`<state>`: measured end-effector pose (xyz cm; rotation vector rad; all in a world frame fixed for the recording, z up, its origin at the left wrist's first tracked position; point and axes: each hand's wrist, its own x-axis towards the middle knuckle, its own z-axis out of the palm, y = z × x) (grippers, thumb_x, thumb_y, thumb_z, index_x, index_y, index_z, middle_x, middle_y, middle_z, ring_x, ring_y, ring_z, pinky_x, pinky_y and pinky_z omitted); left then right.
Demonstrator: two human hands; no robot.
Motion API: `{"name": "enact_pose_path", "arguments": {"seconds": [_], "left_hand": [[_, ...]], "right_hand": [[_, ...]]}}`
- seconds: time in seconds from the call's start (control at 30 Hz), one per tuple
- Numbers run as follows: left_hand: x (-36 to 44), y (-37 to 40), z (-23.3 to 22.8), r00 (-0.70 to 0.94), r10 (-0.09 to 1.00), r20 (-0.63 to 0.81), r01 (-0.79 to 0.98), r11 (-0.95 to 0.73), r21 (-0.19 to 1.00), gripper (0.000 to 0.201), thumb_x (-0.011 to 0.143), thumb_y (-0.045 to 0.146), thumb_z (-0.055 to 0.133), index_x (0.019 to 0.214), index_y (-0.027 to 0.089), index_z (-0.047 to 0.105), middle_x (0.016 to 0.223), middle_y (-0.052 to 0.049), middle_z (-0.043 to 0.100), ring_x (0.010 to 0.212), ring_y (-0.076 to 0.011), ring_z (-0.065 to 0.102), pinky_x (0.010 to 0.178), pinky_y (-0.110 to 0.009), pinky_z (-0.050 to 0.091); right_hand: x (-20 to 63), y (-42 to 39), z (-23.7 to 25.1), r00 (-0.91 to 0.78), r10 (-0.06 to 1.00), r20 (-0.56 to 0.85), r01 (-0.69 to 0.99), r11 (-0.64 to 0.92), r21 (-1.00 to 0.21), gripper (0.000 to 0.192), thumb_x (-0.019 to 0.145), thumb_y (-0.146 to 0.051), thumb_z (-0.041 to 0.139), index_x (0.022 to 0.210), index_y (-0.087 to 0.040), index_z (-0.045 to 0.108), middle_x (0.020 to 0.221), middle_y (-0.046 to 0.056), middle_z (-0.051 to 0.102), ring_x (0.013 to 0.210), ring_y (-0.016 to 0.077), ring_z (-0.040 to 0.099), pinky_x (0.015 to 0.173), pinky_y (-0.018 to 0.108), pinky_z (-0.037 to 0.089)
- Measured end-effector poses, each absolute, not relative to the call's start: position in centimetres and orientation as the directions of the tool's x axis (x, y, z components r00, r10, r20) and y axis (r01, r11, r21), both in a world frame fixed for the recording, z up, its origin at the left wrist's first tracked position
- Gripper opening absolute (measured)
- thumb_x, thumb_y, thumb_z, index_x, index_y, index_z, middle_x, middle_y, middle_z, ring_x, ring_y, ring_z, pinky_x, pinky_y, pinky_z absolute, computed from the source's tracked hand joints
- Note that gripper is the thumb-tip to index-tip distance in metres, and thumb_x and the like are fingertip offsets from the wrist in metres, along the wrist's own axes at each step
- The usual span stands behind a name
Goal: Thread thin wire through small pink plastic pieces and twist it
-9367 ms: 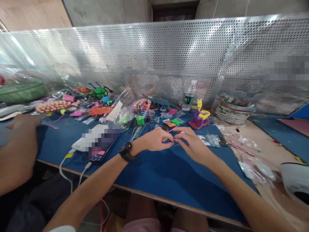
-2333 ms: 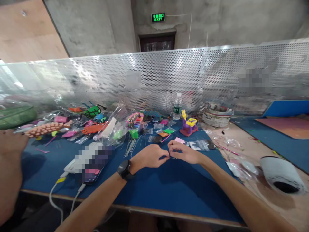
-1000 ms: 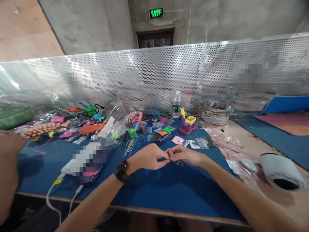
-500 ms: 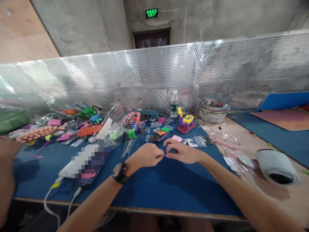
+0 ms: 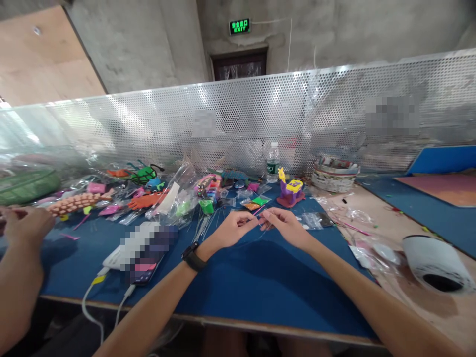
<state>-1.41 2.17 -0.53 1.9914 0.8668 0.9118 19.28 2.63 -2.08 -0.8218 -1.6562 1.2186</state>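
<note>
My left hand (image 5: 236, 228), with a dark watch on its wrist, is closed in a pinch at the middle of the blue board (image 5: 253, 287). Fingertip to fingertip with it, my right hand (image 5: 284, 225) is pinched too. Whatever lies between the fingers is too small to make out. Behind my left hand lie thin wires (image 5: 203, 225) and a green clay packet (image 5: 206, 206). Past my right hand stands a purple and yellow clay figure (image 5: 292, 191) on a reddish base. Orange and green clay packets (image 5: 256, 202) lie just beyond the fingertips.
A phone (image 5: 148, 267) and a white power bank (image 5: 134, 243) with cables lie left. Another person's hand (image 5: 28, 225) is near a scaly clay figure (image 5: 78, 203). A bottle (image 5: 272, 163), a paper-wrapped basket (image 5: 334, 176) and a white cylinder (image 5: 435, 263) stand behind and right.
My hands have turned and lifted slightly, fingertips now closer together. The camera view has shifted a little. The other person's hand at left has come further into view.
</note>
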Motion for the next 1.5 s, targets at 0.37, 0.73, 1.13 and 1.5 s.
{"name": "enact_pose_path", "arguments": {"seconds": [0.37, 0.73, 1.13, 1.5], "left_hand": [[0.1, 1.3, -1.6, 0.479, 0.878, 0.022, -0.289, 0.133, 0.948, 0.047, 0.074, 0.054, 0.078, 0.095, 0.013, 0.068, 0.055, 0.012, 0.019, 0.042, -0.0024, 0.014, 0.041, -0.019, 0.013], [-0.2, 0.9, -1.3, 0.589, 0.808, 0.027, -0.283, 0.175, 0.943, 0.037, 0.08, 0.047, 0.076, 0.096, 0.014, 0.07, 0.055, 0.008, 0.028, 0.048, -0.0044, 0.025, 0.045, -0.017, 0.02], [-0.2, 1.8, -1.7, 0.302, 0.927, 0.223, -0.179, -0.174, 0.968, 0.037, 0.08, 0.05, 0.072, 0.093, 0.016, 0.064, 0.066, 0.004, 0.047, 0.057, -0.0076, 0.041, 0.052, -0.019, 0.038], [-0.9, 1.5, -1.3, 0.334, 0.877, 0.344, -0.007, -0.363, 0.932, 0.041, 0.086, 0.051, 0.066, 0.104, 0.014, 0.067, 0.076, -0.001, 0.06, 0.056, -0.0079, 0.049, 0.049, -0.021, 0.042]], "right_hand": [[18.5, 2.0, -1.7, -0.244, 0.933, 0.263, -0.11, 0.243, -0.964, 0.053, 0.084, -0.069, 0.058, 0.095, -0.018, 0.069, 0.061, -0.003, 0.059, 0.048, 0.01, 0.056, 0.049, 0.024, 0.049], [18.2, 1.4, -1.2, -0.255, 0.933, 0.254, -0.117, 0.231, -0.966, 0.059, 0.086, -0.072, 0.053, 0.095, -0.016, 0.071, 0.053, -0.004, 0.053, 0.045, 0.009, 0.048, 0.047, 0.024, 0.041], [18.3, 1.1, -1.5, -0.265, 0.879, 0.397, 0.048, 0.424, -0.905, 0.037, 0.09, -0.048, 0.062, 0.114, -0.021, 0.066, 0.078, 0.003, 0.07, 0.066, 0.0152, 0.063, 0.064, 0.03, 0.053], [18.6, 0.8, -1.0, -0.231, 0.856, 0.462, 0.227, 0.509, -0.831, 0.03, 0.093, -0.045, 0.058, 0.11, -0.023, 0.07, 0.084, 0.003, 0.07, 0.067, 0.0164, 0.061, 0.059, 0.028, 0.048]]}}
